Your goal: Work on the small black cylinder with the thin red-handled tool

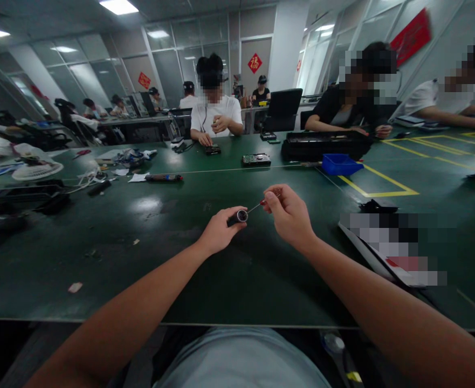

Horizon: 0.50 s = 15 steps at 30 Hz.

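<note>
Over the green table, my left hand (220,231) is closed round a short black cylinder (234,219) whose round, silver-rimmed end faces me. What the cylinder belongs to I cannot tell. Pinched in my right hand (291,215) is a screwdriver (263,202) with a red handle, most of which the fingers hide. Its thin metal shaft slants down to the left, and the tip is at the cylinder's rimmed end. Whether the tip touches the cylinder is too small to see.
A pixelated white item (377,250) lies to the right. Farther back are a blue bin (341,164), a hard drive (256,160), a long black casing (326,146) and a dark tool (164,178). Cables and a white fan cover (37,170) lie left. Co-workers sit opposite.
</note>
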Motion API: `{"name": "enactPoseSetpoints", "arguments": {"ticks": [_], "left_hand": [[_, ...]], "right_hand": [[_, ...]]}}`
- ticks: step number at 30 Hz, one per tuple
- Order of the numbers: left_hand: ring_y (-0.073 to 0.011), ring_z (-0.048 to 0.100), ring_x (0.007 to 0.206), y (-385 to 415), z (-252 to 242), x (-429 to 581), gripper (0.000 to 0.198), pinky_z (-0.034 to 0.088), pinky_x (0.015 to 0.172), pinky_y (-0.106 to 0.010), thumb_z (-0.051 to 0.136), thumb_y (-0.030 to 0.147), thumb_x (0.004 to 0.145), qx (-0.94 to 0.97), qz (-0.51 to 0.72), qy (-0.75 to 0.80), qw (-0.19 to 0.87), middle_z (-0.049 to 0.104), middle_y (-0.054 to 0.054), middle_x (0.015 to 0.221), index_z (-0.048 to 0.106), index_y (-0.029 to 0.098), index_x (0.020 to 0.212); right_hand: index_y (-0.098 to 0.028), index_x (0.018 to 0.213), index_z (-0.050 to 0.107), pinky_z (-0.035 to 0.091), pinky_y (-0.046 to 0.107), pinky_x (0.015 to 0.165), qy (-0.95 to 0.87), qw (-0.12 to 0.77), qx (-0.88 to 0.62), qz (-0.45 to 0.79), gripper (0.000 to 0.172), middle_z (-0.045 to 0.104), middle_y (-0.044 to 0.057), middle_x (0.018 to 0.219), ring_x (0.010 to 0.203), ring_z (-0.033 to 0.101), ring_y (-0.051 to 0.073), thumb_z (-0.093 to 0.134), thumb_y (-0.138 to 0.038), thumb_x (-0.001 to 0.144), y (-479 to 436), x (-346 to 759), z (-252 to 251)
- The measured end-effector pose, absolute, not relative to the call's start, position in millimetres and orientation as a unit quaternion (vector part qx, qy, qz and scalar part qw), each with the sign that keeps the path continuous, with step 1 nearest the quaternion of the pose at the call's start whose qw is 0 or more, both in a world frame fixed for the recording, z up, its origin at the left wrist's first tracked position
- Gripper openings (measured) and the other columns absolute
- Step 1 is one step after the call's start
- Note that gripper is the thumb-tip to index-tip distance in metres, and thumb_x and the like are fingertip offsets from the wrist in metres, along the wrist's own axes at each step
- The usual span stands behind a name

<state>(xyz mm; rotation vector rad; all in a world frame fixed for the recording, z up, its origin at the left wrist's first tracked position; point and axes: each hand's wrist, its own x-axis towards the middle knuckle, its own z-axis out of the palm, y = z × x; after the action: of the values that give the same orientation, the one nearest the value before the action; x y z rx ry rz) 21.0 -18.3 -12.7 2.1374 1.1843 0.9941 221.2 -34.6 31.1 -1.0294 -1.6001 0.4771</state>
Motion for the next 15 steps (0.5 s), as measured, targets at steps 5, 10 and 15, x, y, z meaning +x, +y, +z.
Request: {"name": "enactPoseSetpoints", "arguments": {"ticks": [5,10,15], "left_hand": [[-0.0237,0.056,0.122,-19.0,-12.1,21.2,0.042,0.040,0.109,-0.042,0.069,0.025,0.086,0.779,0.368,0.438,0.255,0.065,-0.004,0.128,0.063,0.026,0.127],[-0.0234,0.057,0.120,-18.8,-12.1,19.4,0.042,0.041,0.108,-0.042,0.070,0.025,0.086,0.780,0.371,0.436,0.253,0.065,-0.004,0.127,0.063,0.027,0.127],[-0.0232,0.057,0.122,-16.9,-13.9,18.0,0.042,0.039,0.111,-0.042,0.071,0.026,0.085,0.777,0.383,0.427,0.259,0.064,-0.005,0.129,0.063,0.025,0.127]], "right_hand": [[-0.021,0.095,0.058,0.049,0.032,0.066,-0.673,0.558,-0.439,0.208,0.017,0.067,0.002,0.078,0.069,0.064,0.016,0.049,-0.037,0.096,-36.2,219.2,33.2],[-0.021,0.082,0.059,0.042,0.029,0.057,-0.680,0.529,-0.477,0.174,0.025,0.064,0.000,0.067,0.059,0.058,0.014,0.058,-0.045,0.091,-37.1,221.2,37.2],[-0.022,0.067,0.054,0.034,0.027,0.051,-0.697,0.507,-0.496,0.108,0.037,0.056,-0.003,0.055,0.049,0.048,0.011,0.068,-0.051,0.083,-37.4,223.4,37.6]]}}
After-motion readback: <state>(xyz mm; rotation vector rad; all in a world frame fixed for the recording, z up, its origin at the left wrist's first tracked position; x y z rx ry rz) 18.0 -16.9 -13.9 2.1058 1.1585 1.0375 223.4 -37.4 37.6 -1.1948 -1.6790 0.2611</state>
